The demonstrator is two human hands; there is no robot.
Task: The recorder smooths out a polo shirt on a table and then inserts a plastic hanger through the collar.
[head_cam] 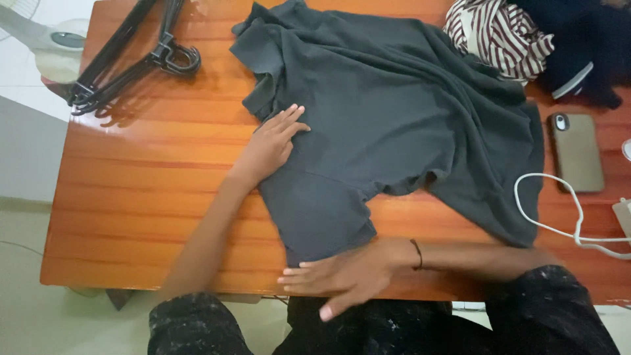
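- Dark grey polo shirt lies spread over the middle of the wooden table, collar toward the far edge, hem toward the right edge. One sleeve reaches down to the near edge; cloth is rumpled with long diagonal creases.
- Left hand: open, fingers together and extended, palm flat on the shirt's left margin just below the collar. It grips nothing; the flat press looks meant to pin the cloth in place against the tabletop.
- Right hand: open, fingers stretched leftward, lying at the near edge of the table, touching or just below the end of the sleeve. Nothing is clasped in it. Slight blur at the fingertips, so exact contact with the cloth cannot be told. A thin dark band sits on the wrist.
- Flat palms rather than pinches: consistent with smoothing or holding fabric, judged from posture only.
- Far left corner: bundle of black clothes hangers, well apart from the shirt.
- Far right corner: striped garment in maroon and white, touching a dark navy garment; both heaped, not spread.
- Right edge: phone lying back up, just beside the shirt's hem; white cable loops near it toward the near right corner.
- Beyond the far left corner, a pale fan base stands on the floor.
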